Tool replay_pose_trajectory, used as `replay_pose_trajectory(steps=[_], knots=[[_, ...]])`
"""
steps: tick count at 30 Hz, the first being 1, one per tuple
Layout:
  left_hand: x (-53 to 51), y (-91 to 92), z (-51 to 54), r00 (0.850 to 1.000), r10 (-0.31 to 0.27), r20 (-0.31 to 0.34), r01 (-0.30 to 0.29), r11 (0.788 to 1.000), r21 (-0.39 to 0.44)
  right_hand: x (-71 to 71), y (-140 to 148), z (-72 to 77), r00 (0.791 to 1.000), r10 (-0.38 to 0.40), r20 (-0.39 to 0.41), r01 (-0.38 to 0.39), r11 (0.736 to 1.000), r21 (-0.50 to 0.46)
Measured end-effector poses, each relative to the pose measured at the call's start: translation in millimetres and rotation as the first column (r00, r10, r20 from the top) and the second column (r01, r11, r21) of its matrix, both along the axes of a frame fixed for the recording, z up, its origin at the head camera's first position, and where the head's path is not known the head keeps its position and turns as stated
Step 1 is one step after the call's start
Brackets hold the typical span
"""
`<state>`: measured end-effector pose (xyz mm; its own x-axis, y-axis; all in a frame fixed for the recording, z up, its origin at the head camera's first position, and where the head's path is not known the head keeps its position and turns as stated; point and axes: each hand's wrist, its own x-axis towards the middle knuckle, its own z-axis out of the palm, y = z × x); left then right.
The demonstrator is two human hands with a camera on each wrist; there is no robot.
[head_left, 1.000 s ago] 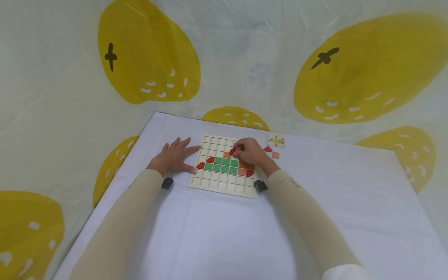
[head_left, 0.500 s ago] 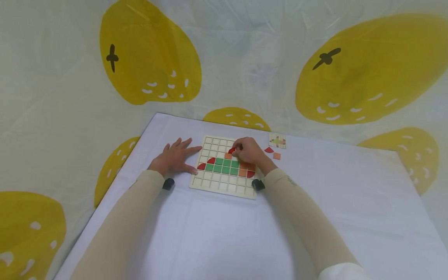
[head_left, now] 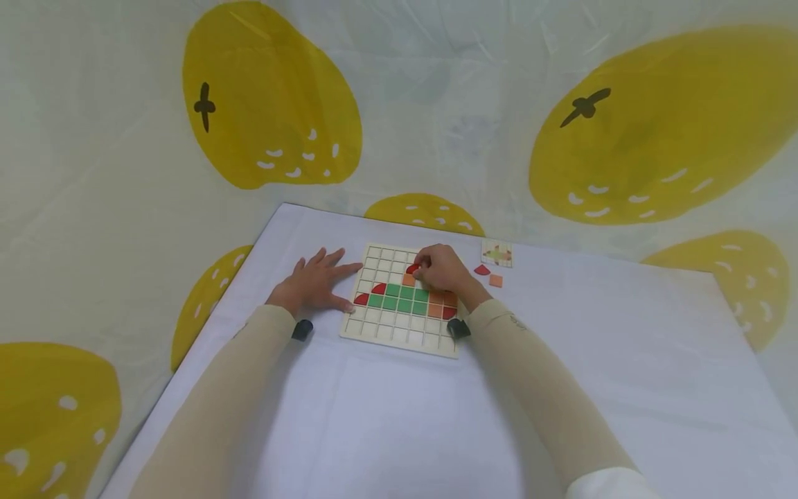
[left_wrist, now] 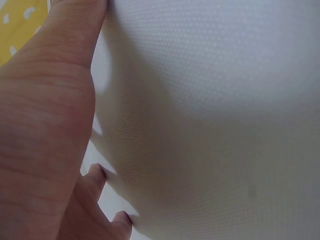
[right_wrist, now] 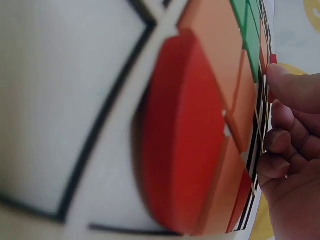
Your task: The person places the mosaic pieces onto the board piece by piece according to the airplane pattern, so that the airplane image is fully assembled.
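Note:
My right hand (head_left: 439, 269) pinches a red quarter-circle tile (head_left: 412, 268) between thumb and fingertips. The tile is at the cell just behind a lone orange square tile (head_left: 408, 280) on the pale grid board (head_left: 399, 337). Whether it lies flat there is hidden by the fingers. Rows of green square tiles (head_left: 405, 304) cross the board's middle, with red quarter-circles at their left ends. Orange squares and another red quarter-circle (right_wrist: 182, 135) sit at the right side. My left hand (head_left: 314, 284) lies spread on the cloth, thumb and index fingertip at the board's left edge.
Right of the board lie a loose red quarter-circle tile (head_left: 482, 270) and a loose orange square tile (head_left: 495, 281). A small pattern card (head_left: 497, 254) is behind them. White cloth (head_left: 386, 416) covers the table; a lemon-print sheet (head_left: 430, 125) hangs behind it.
My right hand has shifted the red quarter-circle slightly left and back, from the orange tile's right corner to directly behind it. The left hand stays in place; the head view drifts slightly.

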<state>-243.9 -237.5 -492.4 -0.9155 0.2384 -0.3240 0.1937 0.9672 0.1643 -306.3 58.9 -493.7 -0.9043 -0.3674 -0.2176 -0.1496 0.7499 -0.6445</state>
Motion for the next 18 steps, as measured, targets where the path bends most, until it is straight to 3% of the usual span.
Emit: replay_pose_trajectory(steps=[9, 18], knots=[[0.5, 1.6, -2.4, 1.0, 0.014, 0.008, -0.014, 1.0, -0.001, -2.0, -1.8, -1.1, 0.999, -0.014, 0.031, 0.015, 0.999, -0.028], [1.7, 2.2, 2.0, 1.0, 0.022, 0.009, -0.022, 1.0, -0.002, -2.8, -3.3, 1.0, 0.998, -0.037, 0.049, 0.04, 0.998, -0.047]])
